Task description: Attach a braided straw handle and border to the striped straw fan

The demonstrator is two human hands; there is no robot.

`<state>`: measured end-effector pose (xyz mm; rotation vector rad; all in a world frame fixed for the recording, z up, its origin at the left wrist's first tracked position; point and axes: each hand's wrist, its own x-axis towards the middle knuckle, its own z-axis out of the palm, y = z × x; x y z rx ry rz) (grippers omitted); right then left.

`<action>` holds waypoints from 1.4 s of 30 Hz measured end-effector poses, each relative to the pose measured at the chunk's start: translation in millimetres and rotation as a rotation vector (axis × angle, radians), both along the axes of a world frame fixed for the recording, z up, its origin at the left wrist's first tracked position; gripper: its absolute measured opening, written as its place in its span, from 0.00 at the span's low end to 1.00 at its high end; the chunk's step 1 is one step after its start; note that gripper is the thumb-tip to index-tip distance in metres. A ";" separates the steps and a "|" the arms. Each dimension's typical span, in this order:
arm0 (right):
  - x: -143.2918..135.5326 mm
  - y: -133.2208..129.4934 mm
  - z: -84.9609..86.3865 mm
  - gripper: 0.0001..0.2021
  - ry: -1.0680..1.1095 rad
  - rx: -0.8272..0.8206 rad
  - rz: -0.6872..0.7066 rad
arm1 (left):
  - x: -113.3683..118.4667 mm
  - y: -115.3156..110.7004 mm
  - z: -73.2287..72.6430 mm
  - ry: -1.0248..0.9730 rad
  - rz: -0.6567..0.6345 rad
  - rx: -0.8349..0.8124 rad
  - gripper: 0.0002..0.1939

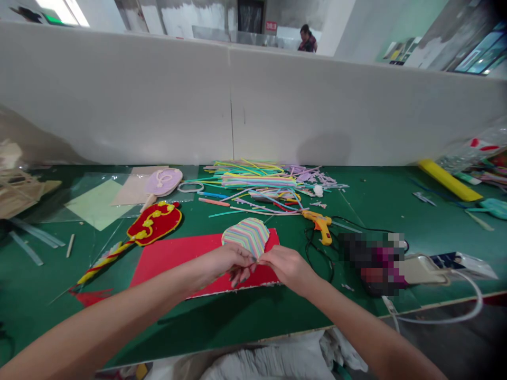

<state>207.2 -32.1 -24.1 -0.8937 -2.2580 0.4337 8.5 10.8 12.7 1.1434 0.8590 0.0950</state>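
Note:
A rounded piece with zigzag pastel stripes (246,235) is held up over a red sheet (170,258). My left hand (236,259) pinches it at its lower edge, the fingers curled beneath. Close beside, my right hand (288,267) is closed with its fingertips at the piece's lower right edge. What exactly lies between the fingertips is too small to see. Left of the sheet lies a red fan-shaped craft (155,224) with yellow trim and a twisted yellow handle.
Loose coloured pipe cleaners (257,180) lie along the back of the green table (380,200). An orange glue gun (319,226) with a black cord sits right of the sheet. A lilac fan-shaped piece (168,182) is at back left, a yellow bar (450,180) at right. A white partition (166,100) stands behind.

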 end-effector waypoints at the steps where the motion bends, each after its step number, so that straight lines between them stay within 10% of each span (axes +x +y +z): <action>1: 0.0 -0.5 -1.8 0.12 -0.005 0.028 0.004 | -0.2 0.3 -0.7 -0.007 0.021 -0.022 0.14; 4: -1.6 -0.4 -4.6 0.13 0.108 -0.155 -0.055 | -1.7 0.6 -2.1 -0.023 0.003 0.011 0.15; 9: -6.6 3.1 -5.7 0.24 0.496 -0.992 -0.129 | -4.7 -0.9 -2.9 0.061 -0.074 0.317 0.14; 13: -6.8 5.5 -4.2 0.23 0.705 -1.238 -0.116 | -4.7 -3.4 -3.0 0.178 -0.130 0.581 0.12; 32: -11.2 8.9 -1.4 0.20 0.727 -1.330 -0.131 | -8.1 -14.5 -10.0 0.534 -0.552 1.950 0.06; 37: -9.2 8.1 -3.0 0.18 0.635 -1.115 -0.102 | -7.8 -14.0 -12.8 0.482 -0.473 1.904 0.07; 42: -9.2 0.3 4.4 0.12 0.406 -0.594 -0.153 | -4.2 -13.9 -6.3 0.450 -0.265 1.469 0.09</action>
